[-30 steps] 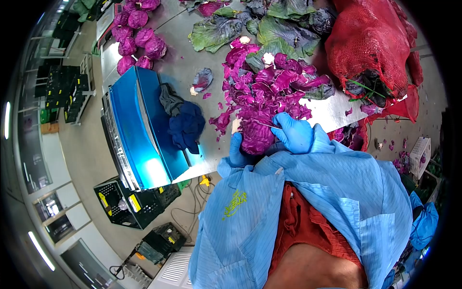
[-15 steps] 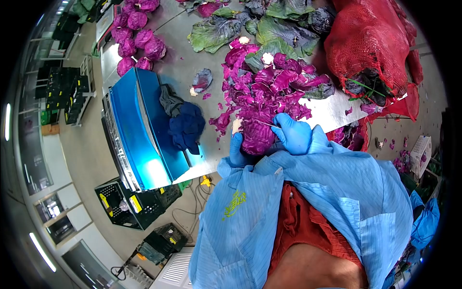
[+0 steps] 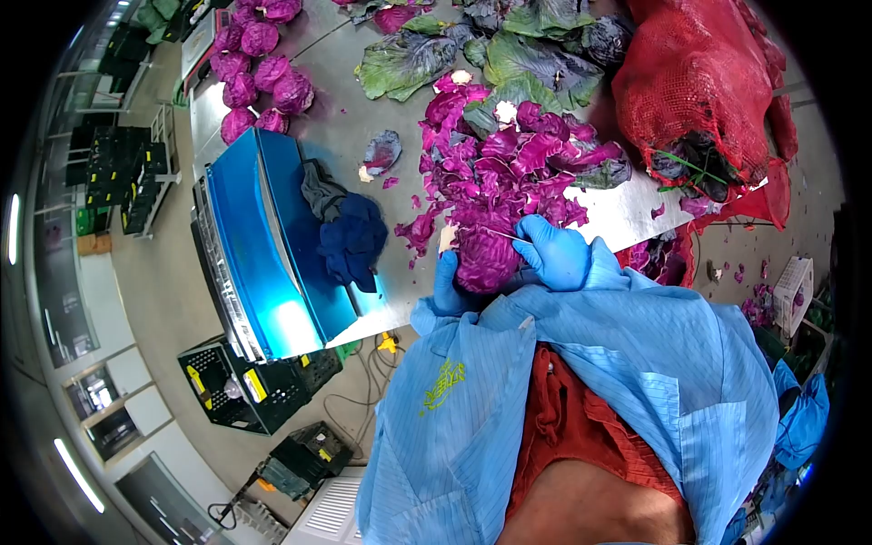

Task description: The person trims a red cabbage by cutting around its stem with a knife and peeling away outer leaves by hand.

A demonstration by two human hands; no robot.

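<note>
My left hand (image 3: 449, 283), in a blue glove, is wrapped round the left side of a purple cabbage head (image 3: 485, 259) at the table's near edge. My right hand (image 3: 556, 254), also gloved, is closed on a thin knife (image 3: 502, 234) whose blade lies across the top of the cabbage. A pale cut stem piece (image 3: 447, 238) is beside my left fingertips. Just beyond the cabbage spreads a heap of loose purple leaves (image 3: 495, 163). The undersides of both hands are hidden.
A blue bin (image 3: 300, 227) with dark cloths (image 3: 352, 238) beside it stands at left on the metal table (image 3: 354, 118). Several trimmed cabbages (image 3: 292, 90) lie behind it. Green outer leaves (image 3: 409, 64) lie at the back, a red mesh sack (image 3: 695, 82) at right.
</note>
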